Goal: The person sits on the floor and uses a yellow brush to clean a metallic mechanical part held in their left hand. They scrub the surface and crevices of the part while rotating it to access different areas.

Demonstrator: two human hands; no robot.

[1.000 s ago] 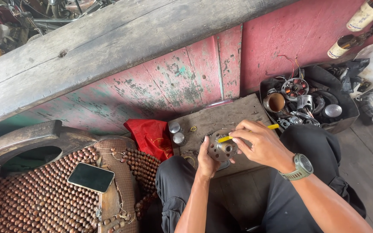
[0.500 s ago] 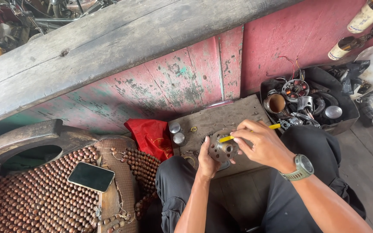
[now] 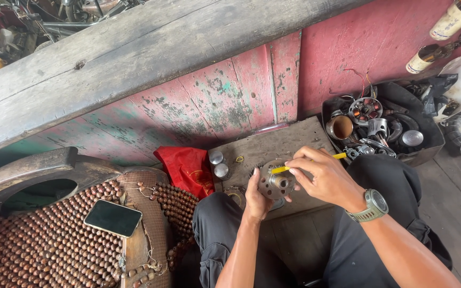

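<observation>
Against the peeling red wall, a worn wooden board [image 3: 273, 144] carries two small metal cylinders [image 3: 218, 164] and one black tray of parts [image 3: 428, 146]. Your left hand [image 3: 255, 198] is clamped on one round metal hub [image 3: 276, 184], held just above your lap. Your right hand [image 3: 324, 176] pinches one yellow tool [image 3: 289, 168], tip touching the hub's face. Since a moment ago, barely anything has shifted.

Peeling pink wall [image 3: 230, 101], weathered beam [image 3: 134, 58]
</observation>
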